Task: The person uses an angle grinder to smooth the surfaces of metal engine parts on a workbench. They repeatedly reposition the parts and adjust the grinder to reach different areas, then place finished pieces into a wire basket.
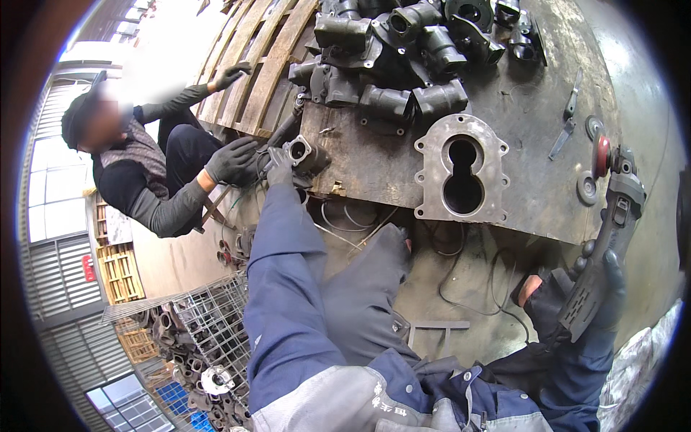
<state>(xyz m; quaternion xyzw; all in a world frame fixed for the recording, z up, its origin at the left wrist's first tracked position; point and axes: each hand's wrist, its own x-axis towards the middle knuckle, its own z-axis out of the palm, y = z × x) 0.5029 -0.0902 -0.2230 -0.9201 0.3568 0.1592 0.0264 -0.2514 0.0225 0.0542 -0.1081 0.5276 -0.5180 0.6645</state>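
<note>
My gloved left hand (281, 170) grips the near-left side of a small dark metal casting (311, 156) with a round bore, at the table's left edge. My right hand (606, 282), in a dark glove, is closed round the body of an angle grinder (620, 209) at the far right. The grinder's reddish disc (602, 157) is up beside the tabletop's right edge. Between my hands, a flat grey metal housing (427, 167) with a figure-eight opening lies at the table's front edge.
Dark castings (389, 65) are piled at the table's back. A folding knife-like tool (570, 108) and loose grinding discs (587, 189) lie to the right. A co-worker (155, 162) crouches at left, one gloved hand near mine. Cables (450, 288) trail below; a wire cage (216, 317) holds parts.
</note>
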